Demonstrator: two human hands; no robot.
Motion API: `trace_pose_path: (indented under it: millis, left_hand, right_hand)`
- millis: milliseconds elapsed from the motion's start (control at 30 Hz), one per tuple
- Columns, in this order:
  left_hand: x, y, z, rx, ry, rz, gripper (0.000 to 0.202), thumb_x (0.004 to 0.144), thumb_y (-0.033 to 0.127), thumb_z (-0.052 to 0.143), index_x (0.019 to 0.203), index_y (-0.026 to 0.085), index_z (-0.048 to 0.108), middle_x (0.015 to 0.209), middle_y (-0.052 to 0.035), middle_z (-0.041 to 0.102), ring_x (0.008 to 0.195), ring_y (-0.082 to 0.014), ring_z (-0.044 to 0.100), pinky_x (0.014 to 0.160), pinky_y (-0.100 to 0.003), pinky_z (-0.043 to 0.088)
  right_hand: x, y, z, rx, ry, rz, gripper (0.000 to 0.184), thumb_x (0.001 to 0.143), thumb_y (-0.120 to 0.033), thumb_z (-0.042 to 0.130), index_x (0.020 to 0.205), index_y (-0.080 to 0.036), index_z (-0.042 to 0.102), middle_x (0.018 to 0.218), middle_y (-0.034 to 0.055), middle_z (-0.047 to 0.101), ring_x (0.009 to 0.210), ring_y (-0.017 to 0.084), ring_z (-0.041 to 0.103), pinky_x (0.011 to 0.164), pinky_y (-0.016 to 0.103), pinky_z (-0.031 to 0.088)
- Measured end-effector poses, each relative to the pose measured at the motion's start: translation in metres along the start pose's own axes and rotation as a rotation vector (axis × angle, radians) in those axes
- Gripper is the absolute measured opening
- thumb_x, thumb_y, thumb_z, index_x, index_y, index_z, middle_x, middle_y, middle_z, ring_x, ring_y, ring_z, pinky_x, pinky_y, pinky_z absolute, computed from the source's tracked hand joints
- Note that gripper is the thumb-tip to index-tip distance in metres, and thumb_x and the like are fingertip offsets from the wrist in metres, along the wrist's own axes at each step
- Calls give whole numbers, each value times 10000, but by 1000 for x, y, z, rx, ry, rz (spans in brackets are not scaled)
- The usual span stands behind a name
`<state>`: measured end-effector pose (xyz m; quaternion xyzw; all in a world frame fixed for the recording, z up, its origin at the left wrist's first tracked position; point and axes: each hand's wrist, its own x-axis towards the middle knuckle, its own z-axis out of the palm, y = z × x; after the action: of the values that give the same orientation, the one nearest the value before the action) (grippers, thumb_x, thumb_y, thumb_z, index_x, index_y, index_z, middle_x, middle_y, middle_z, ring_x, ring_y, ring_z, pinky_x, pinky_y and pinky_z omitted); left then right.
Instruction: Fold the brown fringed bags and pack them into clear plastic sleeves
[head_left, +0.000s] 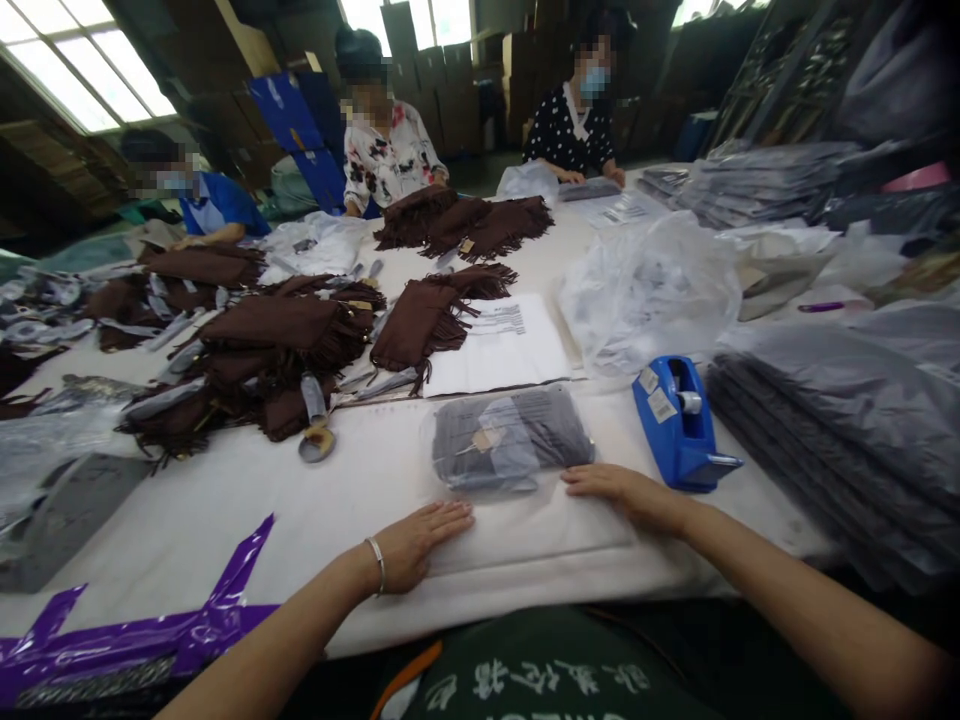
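A dark grey bag in a clear plastic sleeve (514,437) lies flat on the white-covered table (322,530) in front of me. Below its left corner my left hand (424,540) rests flat, fingers stretched out toward the sleeve's lower edge. My right hand (619,490) lies at the lower right corner of the sleeve, its fingers extended and touching or almost touching the plastic. Neither hand grips anything. To the right of the sleeve stands a blue tape dispenser (679,425).
Brown fringed bags (285,335) lie heaped at the left and back. A printed sheet (495,345) sits behind the sleeve. Clear plastic bags (652,285) and a stack of dark wrapped items (832,460) fill the right. Purple tape (187,630) crosses the near left. Several people work across the table.
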<state>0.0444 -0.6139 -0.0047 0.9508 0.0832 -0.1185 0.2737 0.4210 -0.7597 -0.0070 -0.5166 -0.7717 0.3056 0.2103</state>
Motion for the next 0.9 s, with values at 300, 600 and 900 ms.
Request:
trace_pose_path:
  millis: [300,600,900]
  left_hand:
    - [-17,-17,8,-129,307,-19,481,832,216,464,1310,245,426,1345,-59,485,1266,-200,410,1072,-419,309]
    - [2,-2,51,-355,1117,-918,423,905,466,296,852,176,599,712,-26,639,675,-180,610,622,-291,500]
    - [-39,26,53,-633,717,-283,743,803,713,255,1273,184,482,1267,-122,535,1222,-302,433,1047,-483,333]
  right_hand:
    - [-29,34,14,-6,101,50,450,818,-283,552,1264,-248,510,1285,76,542,1209,229,465,1043,429,355]
    - [-45,14,77,-156,611,554,444,926,-441,293,957,-195,662,899,77,705,849,230,649,763,351,503]
    - [-52,5,86,-221,663,711,458,911,-503,303,775,-210,627,680,59,663,672,225,625,589,300,422]
